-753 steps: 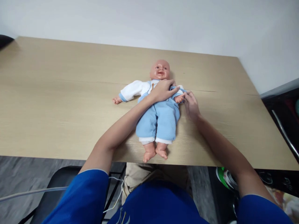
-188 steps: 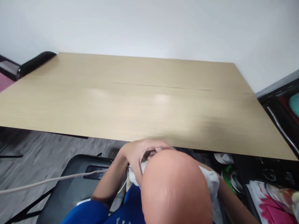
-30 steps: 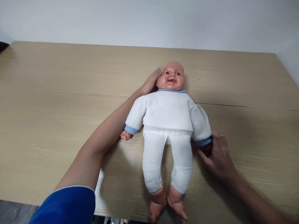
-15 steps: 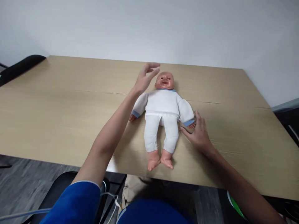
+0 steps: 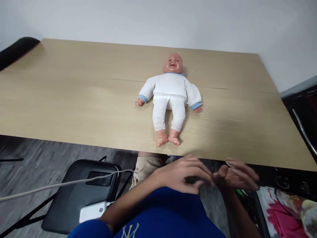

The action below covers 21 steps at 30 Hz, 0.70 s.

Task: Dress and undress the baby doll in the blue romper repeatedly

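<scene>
Seeing a bald, pink plastic baby doll face up on a broad, pale wood-grain surface, with head at 12 o'clock and feet at 6, near the front edge. Dressed in a white fabric top with blue collar and cuffs, plus white fabric trousers. Spread at the arms to roughly 8 and 4 o'clock.

Holding the left hand low, before a royal-blue cloth shirt: loosely curled, with a gap between thumb and fingers. Holding the right hand just beside it, at 3 o'clock: blurred, with fingers outstretched. Cannot tell touching from barely apart between the two. Placing the doll at 11 o'clock from the hands, well apart from both.

Noting at 9 o'clock, below surface level, a black, flat-seated chair. Bearing a white, rounded rectangular plastic device; crossed by a long, pale cable. Spotting a black, rounded backrest at 10 o'clock, beside the far corner. Adding a crumpled, bright pink bundle at 4 o'clock, of unclear material. Backed at 12 by a plain white wall.
</scene>
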Tool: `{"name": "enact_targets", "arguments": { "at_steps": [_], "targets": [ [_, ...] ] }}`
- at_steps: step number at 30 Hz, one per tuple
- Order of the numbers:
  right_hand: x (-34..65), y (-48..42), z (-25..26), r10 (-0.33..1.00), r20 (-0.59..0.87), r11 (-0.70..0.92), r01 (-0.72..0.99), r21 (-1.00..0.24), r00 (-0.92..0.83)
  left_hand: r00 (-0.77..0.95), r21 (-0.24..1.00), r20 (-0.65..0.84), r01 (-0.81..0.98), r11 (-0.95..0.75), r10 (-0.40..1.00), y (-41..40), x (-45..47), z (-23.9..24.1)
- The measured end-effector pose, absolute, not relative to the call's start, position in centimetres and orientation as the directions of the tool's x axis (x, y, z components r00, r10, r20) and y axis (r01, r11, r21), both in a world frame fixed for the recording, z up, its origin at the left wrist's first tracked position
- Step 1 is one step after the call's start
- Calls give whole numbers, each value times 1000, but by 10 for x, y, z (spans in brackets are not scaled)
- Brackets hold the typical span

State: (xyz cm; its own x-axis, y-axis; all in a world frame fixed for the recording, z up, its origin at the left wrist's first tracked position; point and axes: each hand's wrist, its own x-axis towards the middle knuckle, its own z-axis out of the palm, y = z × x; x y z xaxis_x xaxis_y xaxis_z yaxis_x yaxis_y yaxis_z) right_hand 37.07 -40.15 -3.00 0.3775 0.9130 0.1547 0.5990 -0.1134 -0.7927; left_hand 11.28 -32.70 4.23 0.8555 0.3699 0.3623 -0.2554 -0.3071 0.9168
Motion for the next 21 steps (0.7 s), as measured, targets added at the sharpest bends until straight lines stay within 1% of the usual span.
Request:
{"name": "enact_targets", "arguments": {
  "at_steps": [1, 2, 3, 4, 5, 7, 9, 12, 14, 17, 21],
  "targets": [
    [368, -415, -38, 910, 117, -143, 565, -813, 398, 839, 960, 265, -186, -207, 475, -344, 103, 21],
    [365, -426, -46, 904, 83, -169, 530, -831, 419, 765, 985, 170, -126, -115, 621, -356, 92, 2],
    [363, -434, -53, 900, 62, -186, 510, -840, 431, 705, 998, 57, -30, -50, 707, -365, 82, -15],
    [362, -441, -61, 895, 47, -200, 493, -847, 444, 663, 997, -26, 75, -31, 749, -370, 72, -29],
    [361, -448, -70, 887, 29, -217, 470, -856, 462, 642, 984, -73, 173, -52, 763, -372, 64, -41],
    [362, -459, -87, 863, -15, -257, 413, -873, 505, 687, 939, -117, 311, -144, 717, -372, 51, -57],
    [366, -469, -103, 842, -82, -304, 345, -888, 533, 715, 905, -146, 376, -200, 684, -368, 46, -68],
    [371, -475, -121, 820, -231, -400, 236, -885, 524, 642, 869, -224, 472, -148, 733, -363, 55, -85],
    [372, -473, -127, 792, -321, -467, 176, -866, 519, 616, 848, -288, 520, -103, 733, -362, 68, -96],
    [367, -463, -129, 753, -385, -516, 116, -849, 534, 632, 848, -337, 526, -68, 698, -368, 87, -108],
    [353, -451, -120, 769, -354, -469, 94, -878, 532, 713, 886, -321, 458, -67, 624, -386, 93, -105]
  ]
}}
